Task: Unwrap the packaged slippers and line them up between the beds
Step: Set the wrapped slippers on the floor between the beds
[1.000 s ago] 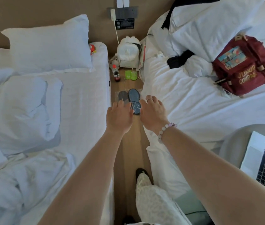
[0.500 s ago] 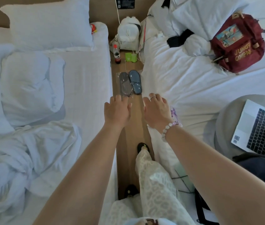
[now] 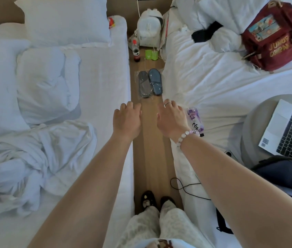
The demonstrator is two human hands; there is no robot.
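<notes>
Two slippers lie side by side on the wooden floor strip between the two beds. The grey slipper (image 3: 143,84) on the left lies in clear plastic wrap; the blue slipper (image 3: 155,81) on the right touches it. My left hand (image 3: 127,119) and my right hand (image 3: 173,117) hover above the floor, nearer to me than the slippers, both palm down with fingers loosely apart and holding nothing. Neither hand touches a slipper.
The left bed (image 3: 95,104) holds pillows and a crumpled duvet. The right bed (image 3: 213,90) carries a red backpack (image 3: 274,36) and a purple packet (image 3: 195,120). A white bag (image 3: 149,28), a bottle (image 3: 136,51) and green packets (image 3: 151,54) stand beyond the slippers. A laptop (image 3: 288,129) rests on a round stool.
My hands let go of the slippers and drew back toward me. I have risen, so the view is higher and the slippers lie farther off on the floor.
</notes>
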